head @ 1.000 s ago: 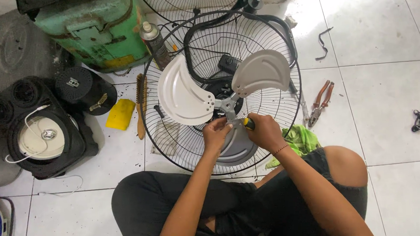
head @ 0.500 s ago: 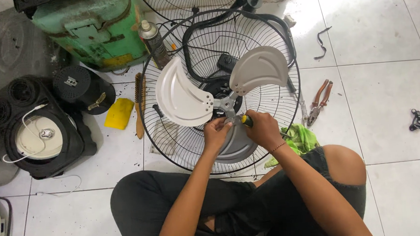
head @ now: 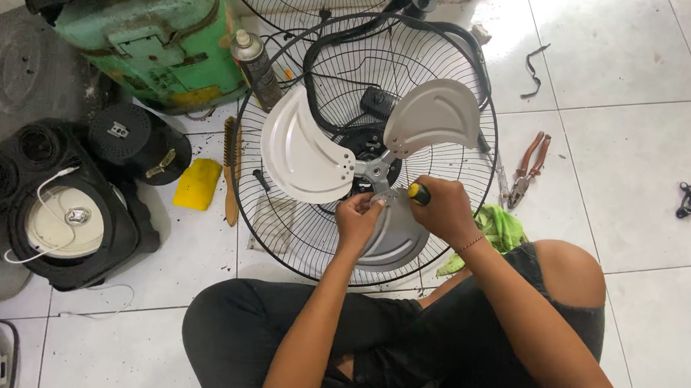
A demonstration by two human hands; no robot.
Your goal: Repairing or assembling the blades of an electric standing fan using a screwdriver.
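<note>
Screwdriver [head: 418,193] gripped in right hand [head: 442,212] at blade hub [head: 374,172], inside grille rim [head: 245,224].

Both hands [head: 399,215] at fan blade hub [head: 374,172], screwdriver [head: 419,193] gripped

Bright, even daylight; sharp focus
</note>
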